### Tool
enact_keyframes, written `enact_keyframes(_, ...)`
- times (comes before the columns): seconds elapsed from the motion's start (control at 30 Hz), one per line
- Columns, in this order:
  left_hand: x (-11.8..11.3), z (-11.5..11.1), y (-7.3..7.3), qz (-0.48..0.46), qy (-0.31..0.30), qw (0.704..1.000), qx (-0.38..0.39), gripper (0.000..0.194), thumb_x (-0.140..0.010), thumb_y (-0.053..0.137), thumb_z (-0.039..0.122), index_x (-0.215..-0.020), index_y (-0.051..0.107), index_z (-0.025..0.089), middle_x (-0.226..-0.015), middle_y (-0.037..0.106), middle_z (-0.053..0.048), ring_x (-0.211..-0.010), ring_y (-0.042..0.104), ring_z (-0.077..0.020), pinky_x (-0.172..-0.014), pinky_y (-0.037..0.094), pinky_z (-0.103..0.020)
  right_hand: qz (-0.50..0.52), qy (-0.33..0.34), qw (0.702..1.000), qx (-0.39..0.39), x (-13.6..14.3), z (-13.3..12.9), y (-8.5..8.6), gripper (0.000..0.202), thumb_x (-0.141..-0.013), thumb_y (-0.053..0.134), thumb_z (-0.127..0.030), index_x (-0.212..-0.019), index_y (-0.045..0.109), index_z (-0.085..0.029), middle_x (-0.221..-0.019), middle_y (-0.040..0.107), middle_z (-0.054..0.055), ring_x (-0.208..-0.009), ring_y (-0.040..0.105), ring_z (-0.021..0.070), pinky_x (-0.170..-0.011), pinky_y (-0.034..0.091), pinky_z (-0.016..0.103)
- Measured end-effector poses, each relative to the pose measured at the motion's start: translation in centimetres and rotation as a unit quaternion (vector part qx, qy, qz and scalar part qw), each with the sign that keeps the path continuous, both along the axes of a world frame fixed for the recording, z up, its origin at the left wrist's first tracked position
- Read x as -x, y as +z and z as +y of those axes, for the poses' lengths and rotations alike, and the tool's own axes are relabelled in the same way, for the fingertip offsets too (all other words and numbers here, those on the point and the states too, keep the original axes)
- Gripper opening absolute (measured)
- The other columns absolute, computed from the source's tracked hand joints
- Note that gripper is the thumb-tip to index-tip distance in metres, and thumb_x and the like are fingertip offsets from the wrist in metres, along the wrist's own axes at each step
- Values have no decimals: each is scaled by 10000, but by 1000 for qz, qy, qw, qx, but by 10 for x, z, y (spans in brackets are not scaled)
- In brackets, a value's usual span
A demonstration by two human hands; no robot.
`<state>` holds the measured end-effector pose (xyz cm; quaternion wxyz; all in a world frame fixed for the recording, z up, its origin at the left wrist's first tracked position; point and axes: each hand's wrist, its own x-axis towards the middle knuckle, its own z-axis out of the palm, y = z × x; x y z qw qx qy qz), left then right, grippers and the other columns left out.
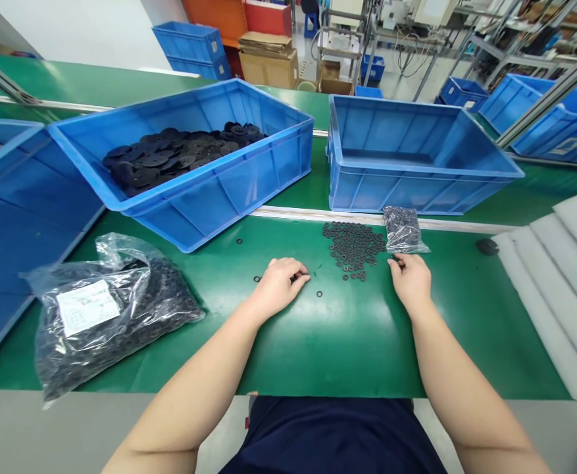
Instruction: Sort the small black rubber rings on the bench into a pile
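Note:
My left hand [282,283] rests on the green table with its fingers curled and thumb drawn in; what they hold, if anything, is hidden. Beside it lie a few loose small black rings, one ring [319,294] to its right. My right hand [411,280] is closed at the lower edge of a small clear bag [401,229] of dark small parts. Something dark shows at its fingertips, too small to name. Between the hands, farther back, spreads a pile of small black rings [352,245].
A blue bin [219,174] of black discs stands at the back left, another blue bin [416,187] at the back right. On the left lies a large clear bag [135,329] of dark parts with a white label. White foam sheets [549,283] are stacked at right.

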<state>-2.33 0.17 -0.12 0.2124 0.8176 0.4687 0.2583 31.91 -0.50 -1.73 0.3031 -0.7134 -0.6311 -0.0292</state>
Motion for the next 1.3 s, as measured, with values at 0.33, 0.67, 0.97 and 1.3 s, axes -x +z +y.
enact_keyframes(0.33,11,5,6,21,54,998,23,58,-887,644,246,-887,660,190,-857,662,-27,-831,615,-194,-796,400,-341,-48,29,995,83,16,-7,6,221,-886,460,-285,-839,646,-174,-839,664,103,-782,579,230,-743,428,338)
enact_keyframes(0.67,14,8,3,-13,81,997,-4,98,-906,605,245,-952,672,190,-878,645,-44,-824,620,-191,-788,468,-332,-51,-18,993,104,19,-11,12,249,-904,445,-330,-853,630,-172,-819,661,107,-771,584,236,-712,414,337)
enact_keyframes(0.97,35,17,5,36,188,981,22,216,-896,647,392,-921,651,178,-886,603,-66,-788,597,-218,-778,489,-362,23,82,995,43,30,-18,12,231,-876,509,-361,-841,658,-188,-795,651,91,-749,591,233,-752,488,378)
enact_keyframes(1.3,7,5,-6,-3,84,996,28,148,-892,685,309,-984,655,196,-953,595,-36,-818,594,-180,-774,483,-320,25,386,920,58,129,-45,9,221,-1001,495,-261,-970,705,-198,-889,680,79,-857,600,213,-819,512,364)
